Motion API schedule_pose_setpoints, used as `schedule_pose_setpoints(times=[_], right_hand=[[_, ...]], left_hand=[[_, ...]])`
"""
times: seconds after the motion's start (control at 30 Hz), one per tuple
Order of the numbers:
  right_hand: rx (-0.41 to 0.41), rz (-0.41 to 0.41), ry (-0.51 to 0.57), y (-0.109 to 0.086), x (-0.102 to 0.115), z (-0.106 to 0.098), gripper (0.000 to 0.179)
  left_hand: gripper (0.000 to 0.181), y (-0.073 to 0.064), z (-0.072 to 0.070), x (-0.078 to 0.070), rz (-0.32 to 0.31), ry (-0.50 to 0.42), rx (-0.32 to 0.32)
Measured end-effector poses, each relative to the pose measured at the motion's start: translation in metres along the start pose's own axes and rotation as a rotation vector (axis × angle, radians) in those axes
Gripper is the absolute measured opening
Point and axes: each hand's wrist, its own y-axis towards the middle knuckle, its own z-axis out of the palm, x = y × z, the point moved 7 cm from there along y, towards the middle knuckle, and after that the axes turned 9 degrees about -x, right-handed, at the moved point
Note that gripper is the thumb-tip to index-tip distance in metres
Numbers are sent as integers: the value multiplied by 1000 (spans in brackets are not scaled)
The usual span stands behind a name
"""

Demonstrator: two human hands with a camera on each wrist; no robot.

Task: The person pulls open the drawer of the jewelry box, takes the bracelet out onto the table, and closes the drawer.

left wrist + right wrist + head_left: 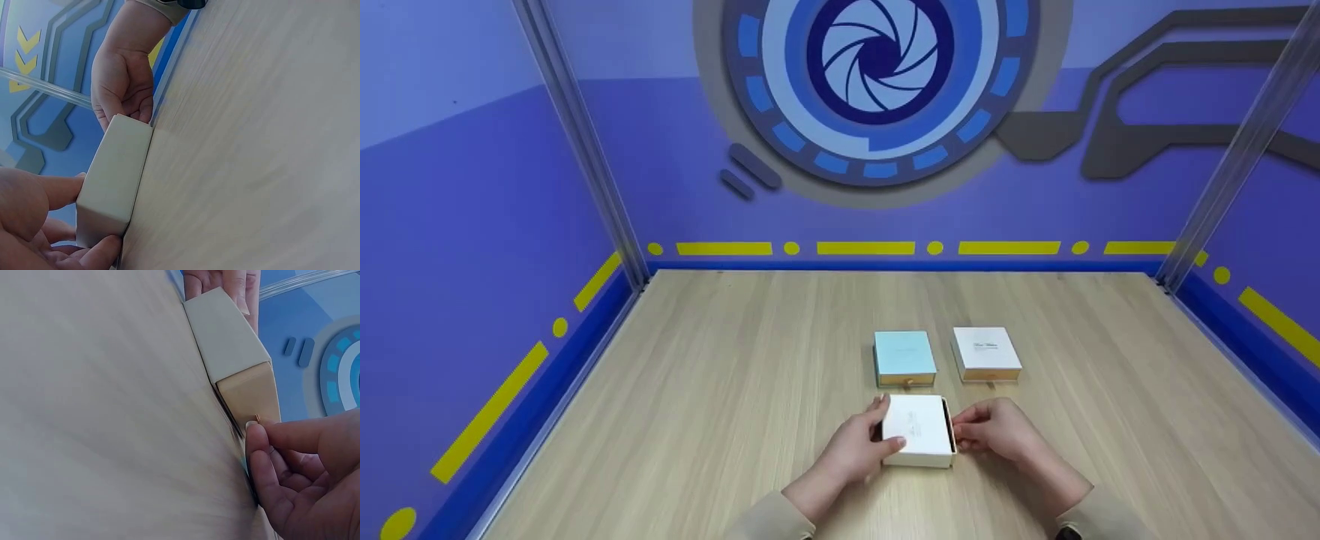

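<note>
White box (916, 429), 6 o'clock of teal box (904, 354), is being gripped at 9 o'clock by L hand (855, 447), prob. as brace, w/ drawer tab (257, 418) at 3 o'clock being pinched by R hand (999, 430).

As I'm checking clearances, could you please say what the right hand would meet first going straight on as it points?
Likely the tan drawer front of the white box the left hand holds; the exact gap is unclear.

On the wood-grain bench (697, 420), a pale-blue box (904, 352) sits just left of a white-topped box (985, 349), before a blue wall (660, 172) with yellow dashes (865, 248) between 2 metal posts (583, 142).
</note>
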Motion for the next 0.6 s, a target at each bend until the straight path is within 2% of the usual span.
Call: schedule_pose_setpoints(times=[0.6], right_hand=[[45,8,45,1,0,-4,13]], left_hand=[[73,0,0,2,-12,3,2]])
